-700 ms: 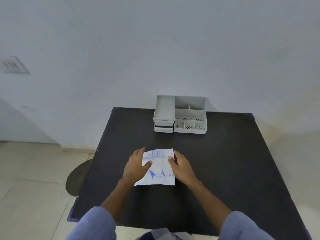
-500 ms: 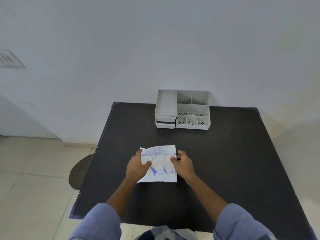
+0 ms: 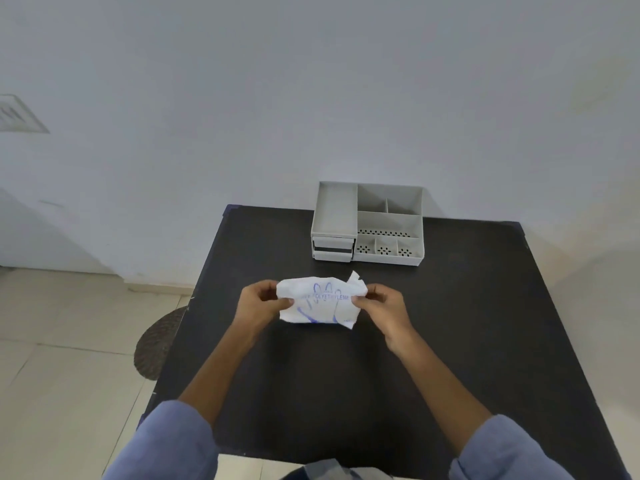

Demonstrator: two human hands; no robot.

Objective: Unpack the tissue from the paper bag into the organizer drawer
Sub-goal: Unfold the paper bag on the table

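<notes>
Black bench [image 3: 450,341] before me; organizer [image 3: 369,225] at twelve o'clock; left hand [image 3: 258,304] and right hand [image 3: 384,306] pinch the paper bag [image 3: 320,301] ends, lifted.

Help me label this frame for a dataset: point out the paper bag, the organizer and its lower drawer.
paper bag [image 3: 320,301]: head view, middle of its printed front.
organizer [image 3: 389,221]: head view, floor of the wide middle compartment.
lower drawer [image 3: 331,255]: head view, its front panel.
</notes>
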